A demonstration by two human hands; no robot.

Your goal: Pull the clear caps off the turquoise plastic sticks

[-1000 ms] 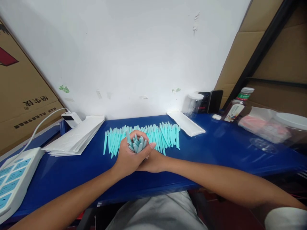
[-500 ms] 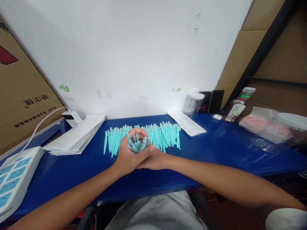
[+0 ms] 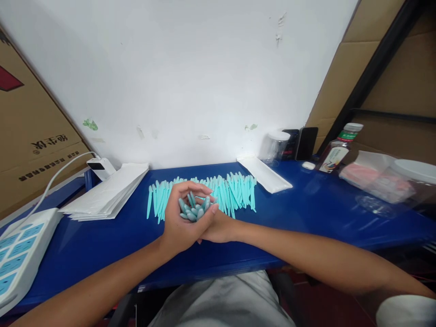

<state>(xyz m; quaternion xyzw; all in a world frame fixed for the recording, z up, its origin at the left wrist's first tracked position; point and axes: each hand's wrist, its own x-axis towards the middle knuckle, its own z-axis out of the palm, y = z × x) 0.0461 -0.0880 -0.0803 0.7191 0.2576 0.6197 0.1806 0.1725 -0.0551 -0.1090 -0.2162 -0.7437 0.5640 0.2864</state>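
I'm probably evening up a bundle of capped turquoise sticks (image 3: 192, 214), left fingers (image 3: 190, 185) curled round it before the stick row (image 3: 223, 195); I cannot tell how my right hand (image 3: 223, 227) grips. Next calls for snug hold, likely. Left of the row, white envelopes (image 3: 107, 195) cover blue counter (image 3: 289, 215); behind, a wall (image 3: 190, 91).

The single view looks from the person's head (the camera is worn there), forward and downward, over the blue surface (image 3: 289, 209) to the white wall (image 3: 204, 81). It is wide, yet near: the left hand (image 3: 182, 231) and right hand (image 3: 221, 227) stand about the middle, the lap (image 3: 221, 304) at the lower edge.
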